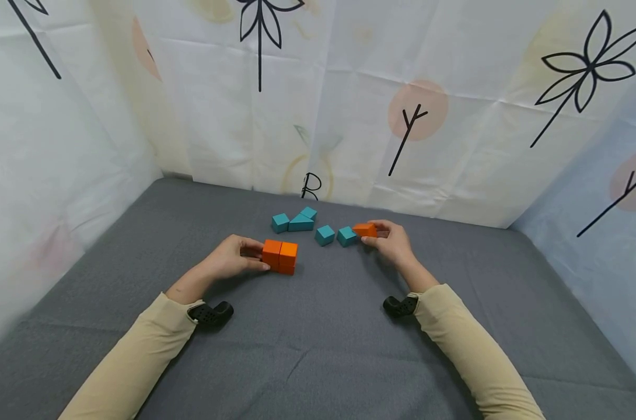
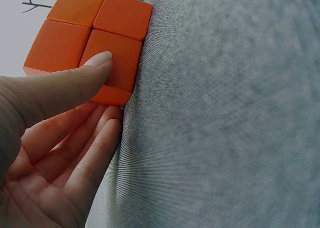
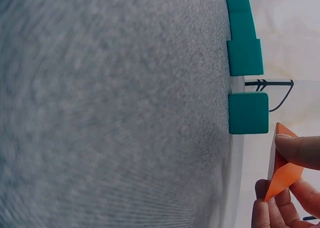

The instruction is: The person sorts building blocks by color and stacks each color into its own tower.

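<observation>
On the grey cloth, orange cubes [image 1: 280, 256] stand in a two-by-two block, two on top of two. My left hand [image 1: 233, 256] grips their left side; in the left wrist view its thumb [image 2: 75, 82] presses a lower cube's face, the other fingers at its side. To the right, my right hand [image 1: 394, 240] pinches an orange triangular block [image 1: 365, 230] between thumb and fingers. In the right wrist view this triangular block [image 3: 286, 178] appears raised off the cloth. A teal cube [image 1: 346, 236] sits just left of it, with another teal cube [image 1: 325, 235] beside that.
Behind the orange cubes lie a teal triangular block [image 1: 301, 224], a teal cube [image 1: 280, 223] at its left and another teal block [image 1: 309, 213] behind it. A white patterned curtain [image 1: 349, 134] rises along the back and sides of the grey-covered table [image 1: 318, 361].
</observation>
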A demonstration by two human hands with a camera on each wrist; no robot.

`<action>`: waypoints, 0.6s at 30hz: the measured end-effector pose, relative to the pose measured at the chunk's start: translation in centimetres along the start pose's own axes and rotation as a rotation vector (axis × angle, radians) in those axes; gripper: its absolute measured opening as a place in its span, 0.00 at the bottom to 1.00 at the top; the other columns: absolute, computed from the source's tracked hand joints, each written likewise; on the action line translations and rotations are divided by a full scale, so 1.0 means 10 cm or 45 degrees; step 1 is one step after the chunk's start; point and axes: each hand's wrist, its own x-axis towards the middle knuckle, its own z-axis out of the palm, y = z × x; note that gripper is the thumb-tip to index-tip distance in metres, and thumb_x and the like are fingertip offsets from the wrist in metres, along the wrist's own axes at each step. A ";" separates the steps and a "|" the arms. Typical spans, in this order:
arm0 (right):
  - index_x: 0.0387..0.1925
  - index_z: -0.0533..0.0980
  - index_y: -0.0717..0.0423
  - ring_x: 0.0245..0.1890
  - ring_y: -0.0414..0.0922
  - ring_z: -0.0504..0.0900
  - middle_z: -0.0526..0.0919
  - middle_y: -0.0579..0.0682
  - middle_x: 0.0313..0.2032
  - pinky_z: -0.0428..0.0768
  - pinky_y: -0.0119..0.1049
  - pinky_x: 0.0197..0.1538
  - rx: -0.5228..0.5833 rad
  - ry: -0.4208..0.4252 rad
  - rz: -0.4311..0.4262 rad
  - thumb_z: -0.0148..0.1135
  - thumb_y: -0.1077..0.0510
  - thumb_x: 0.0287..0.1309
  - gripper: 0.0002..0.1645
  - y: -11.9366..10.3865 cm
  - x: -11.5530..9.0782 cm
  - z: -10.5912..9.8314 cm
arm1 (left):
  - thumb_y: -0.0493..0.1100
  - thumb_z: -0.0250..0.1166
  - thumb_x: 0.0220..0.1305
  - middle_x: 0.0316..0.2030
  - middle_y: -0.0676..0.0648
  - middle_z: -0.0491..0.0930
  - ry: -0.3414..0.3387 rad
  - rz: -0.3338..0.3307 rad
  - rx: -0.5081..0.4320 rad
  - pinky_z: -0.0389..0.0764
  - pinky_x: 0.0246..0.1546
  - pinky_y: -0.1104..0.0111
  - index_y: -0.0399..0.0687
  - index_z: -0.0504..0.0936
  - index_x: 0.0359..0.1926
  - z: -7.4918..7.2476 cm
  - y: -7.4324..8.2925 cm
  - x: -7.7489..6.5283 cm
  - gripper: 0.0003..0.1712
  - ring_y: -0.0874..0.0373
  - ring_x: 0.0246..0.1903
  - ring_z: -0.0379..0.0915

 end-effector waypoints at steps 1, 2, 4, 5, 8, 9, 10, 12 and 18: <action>0.63 0.70 0.60 0.57 0.58 0.73 0.74 0.64 0.59 0.76 0.48 0.56 0.002 -0.001 -0.009 0.64 0.58 0.60 0.30 -0.01 -0.01 0.00 | 0.37 0.70 0.57 0.51 0.35 0.80 -0.001 0.001 -0.002 0.80 0.52 0.58 0.31 0.78 0.55 0.00 0.00 0.00 0.26 0.46 0.50 0.79; 0.63 0.70 0.60 0.57 0.58 0.73 0.74 0.64 0.59 0.76 0.48 0.56 0.005 -0.002 -0.020 0.64 0.58 0.60 0.30 -0.02 -0.01 0.00 | 0.37 0.70 0.57 0.51 0.35 0.80 0.000 0.001 -0.004 0.80 0.52 0.58 0.31 0.78 0.55 0.00 0.00 0.00 0.26 0.46 0.50 0.79; 0.63 0.70 0.60 0.58 0.57 0.73 0.73 0.63 0.60 0.76 0.48 0.57 0.012 -0.004 -0.036 0.64 0.59 0.60 0.30 -0.03 -0.02 0.00 | 0.37 0.70 0.57 0.51 0.35 0.80 0.000 0.003 -0.003 0.80 0.52 0.58 0.31 0.78 0.55 0.00 0.00 0.00 0.26 0.46 0.50 0.79; 0.63 0.70 0.60 0.58 0.57 0.73 0.73 0.63 0.60 0.75 0.48 0.58 0.014 -0.003 -0.044 0.64 0.59 0.60 0.30 -0.04 -0.02 0.01 | 0.37 0.70 0.57 0.51 0.35 0.80 0.000 0.005 -0.002 0.80 0.52 0.57 0.31 0.78 0.55 0.00 -0.01 0.00 0.26 0.46 0.50 0.78; 0.62 0.71 0.60 0.58 0.57 0.73 0.74 0.62 0.60 0.75 0.49 0.58 0.020 -0.008 -0.066 0.65 0.60 0.59 0.29 -0.05 -0.03 0.02 | 0.37 0.70 0.57 0.51 0.35 0.80 0.003 0.008 0.003 0.79 0.53 0.57 0.31 0.78 0.55 0.00 0.00 0.00 0.26 0.46 0.50 0.78; 0.62 0.71 0.60 0.58 0.57 0.73 0.74 0.62 0.60 0.75 0.49 0.58 0.014 -0.010 -0.079 0.65 0.60 0.59 0.29 -0.06 -0.03 0.03 | 0.37 0.70 0.56 0.51 0.35 0.81 0.003 0.009 0.004 0.79 0.53 0.57 0.31 0.78 0.55 0.00 0.00 0.00 0.26 0.46 0.50 0.78; 0.62 0.71 0.60 0.58 0.58 0.73 0.74 0.63 0.59 0.74 0.49 0.59 0.011 -0.012 -0.093 0.65 0.61 0.59 0.29 -0.07 -0.04 0.04 | 0.38 0.70 0.57 0.51 0.35 0.81 0.004 0.011 0.006 0.79 0.53 0.57 0.31 0.78 0.55 0.00 0.00 0.00 0.25 0.46 0.50 0.78; 0.61 0.72 0.60 0.57 0.58 0.73 0.74 0.63 0.59 0.74 0.50 0.59 0.007 -0.017 -0.119 0.65 0.62 0.58 0.28 -0.09 -0.05 0.05 | 0.38 0.70 0.57 0.50 0.36 0.81 0.008 0.014 0.012 0.79 0.53 0.56 0.32 0.78 0.55 0.00 0.00 0.00 0.25 0.46 0.50 0.78; 0.60 0.73 0.60 0.57 0.59 0.74 0.74 0.62 0.59 0.74 0.50 0.59 0.036 -0.045 -0.179 0.66 0.65 0.56 0.28 -0.13 -0.09 0.10 | 0.39 0.70 0.57 0.50 0.36 0.81 0.009 0.017 0.021 0.79 0.54 0.55 0.32 0.78 0.54 0.00 -0.01 0.00 0.25 0.46 0.50 0.78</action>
